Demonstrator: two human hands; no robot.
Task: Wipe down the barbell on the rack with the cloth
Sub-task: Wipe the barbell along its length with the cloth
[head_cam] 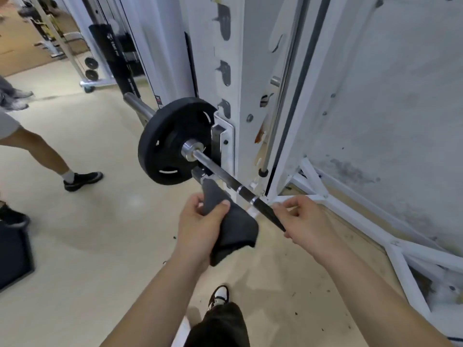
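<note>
- A dark box (12,254) sits on the floor (100,246) at the left edge of the view.
- Another person's bare leg, in a white sock and black shoe (82,180), stands on the floor to the left of the rack.
- A black weight plate (165,144) is loaded on the barbell (225,177), just outside the rack's white upright (225,71).
- The barbell rests on the rack at a bracket low on the upright. Its bare sleeve end points away to the upper left, and its dark shaft runs down to the right towards the camera.
- The left hand (200,229) grips a dark grey cloth (233,229), with fingers and thumb curled round its middle. The cloth is just beside the shaft, on its left. Its top end reaches up under the bar near the plate, and its lower end hangs below the hand.
- The wearer's black-and-white shoe (220,295) shows on the floor below the hands.
- The right hand (308,221) holds the shaft, its fingers curled round the bar where the bar disappears into the palm.
- The rack's white base frame (375,221) lies along the foot of a grey wall (400,96) on the right.
</note>
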